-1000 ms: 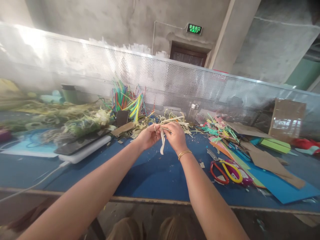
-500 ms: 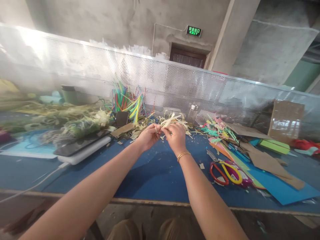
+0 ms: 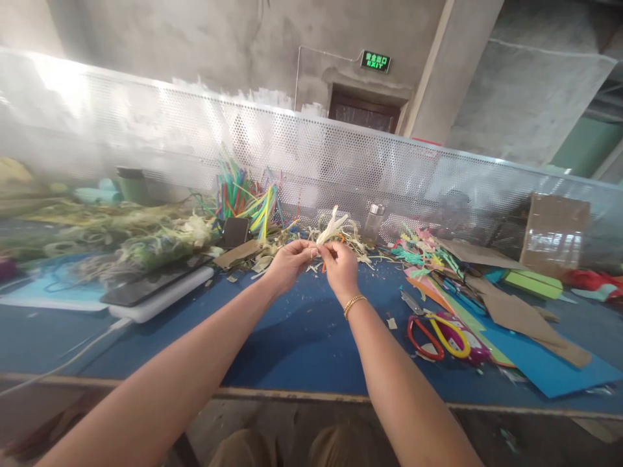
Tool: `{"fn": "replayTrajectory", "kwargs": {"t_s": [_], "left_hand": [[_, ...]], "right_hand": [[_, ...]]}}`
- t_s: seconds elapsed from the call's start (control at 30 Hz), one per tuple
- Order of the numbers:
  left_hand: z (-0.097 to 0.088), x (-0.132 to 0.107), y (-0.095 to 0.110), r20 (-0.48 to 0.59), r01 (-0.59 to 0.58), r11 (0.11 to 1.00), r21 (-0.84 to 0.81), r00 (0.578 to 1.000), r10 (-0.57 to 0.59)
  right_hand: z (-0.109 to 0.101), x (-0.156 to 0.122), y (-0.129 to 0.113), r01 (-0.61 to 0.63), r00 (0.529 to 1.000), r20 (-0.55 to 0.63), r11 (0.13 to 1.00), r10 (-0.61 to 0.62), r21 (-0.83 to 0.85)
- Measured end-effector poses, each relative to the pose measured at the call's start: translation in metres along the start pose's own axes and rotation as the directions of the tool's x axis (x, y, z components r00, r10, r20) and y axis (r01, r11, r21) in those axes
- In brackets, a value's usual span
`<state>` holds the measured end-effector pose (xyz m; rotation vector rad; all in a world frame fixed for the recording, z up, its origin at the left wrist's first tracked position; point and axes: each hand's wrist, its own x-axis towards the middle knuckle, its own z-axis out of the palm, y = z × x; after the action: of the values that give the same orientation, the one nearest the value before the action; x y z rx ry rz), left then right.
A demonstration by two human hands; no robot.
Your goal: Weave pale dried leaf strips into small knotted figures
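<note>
Both hands meet over the middle of the blue table, pinching the base of a pale, cream-coloured bundle of fibre strips (image 3: 332, 226) that fans upward. My left hand (image 3: 293, 261) is closed, its thumb and fingertips at the lower end of the bundle. Fingers of my right hand (image 3: 339, 263) are closed on the same lower end, just beside the left ones. Behind the hands lie loose cream strips (image 3: 357, 241) and dry scraps. The exact grip point is small and partly hidden by the fingers.
Scissors (image 3: 438, 334) with red and yellow handles lie at right, near coloured paper (image 3: 549, 366) and cardboard pieces (image 3: 516, 311). Colourful pipe cleaners (image 3: 243, 194) stand behind. On the left are a white power bank (image 3: 160, 295) and piled green fibres (image 3: 150, 250). A glass bottle (image 3: 374, 222) stands behind.
The fibre bundle has turned from lying rightward over my right hand to pointing upward. My right hand has shifted slightly left, its fingers drawn to the base beside the left fingertips.
</note>
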<state>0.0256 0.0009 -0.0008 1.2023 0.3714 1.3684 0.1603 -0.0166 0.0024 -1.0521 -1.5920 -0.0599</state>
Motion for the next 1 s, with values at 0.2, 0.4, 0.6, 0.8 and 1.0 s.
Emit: {"fn": "replayTrajectory", "kwargs": {"t_s": [0.2,0.4,0.6,0.8,1.0], "left_hand": [[-0.005,0.002,0.000,-0.025,-0.003,0.995,0.101,1.000,0.006],[-0.007,0.006,0.001,-0.143,-0.049,0.978,0.201,0.987,0.078],[-0.013,0.009,0.002,-0.101,-0.169,0.763,0.624,0.951,0.294],[-0.015,0.008,0.002,0.063,-0.272,0.510,0.816,0.919,0.389],[-0.016,0.007,0.002,0.217,-0.359,0.371,0.856,0.902,0.374]], "right_hand": [[0.004,-0.002,-0.001,-0.095,0.995,0.044,0.986,0.089,0.139],[-0.002,0.002,-0.002,-0.135,0.976,-0.153,0.983,0.153,0.123],[-0.016,0.009,0.004,-0.251,0.908,-0.348,0.968,0.232,-0.009],[-0.013,0.007,0.012,-0.450,0.892,-0.085,0.890,0.444,-0.074],[-0.020,0.010,0.014,-0.431,0.899,-0.172,0.885,0.403,-0.177]]}}
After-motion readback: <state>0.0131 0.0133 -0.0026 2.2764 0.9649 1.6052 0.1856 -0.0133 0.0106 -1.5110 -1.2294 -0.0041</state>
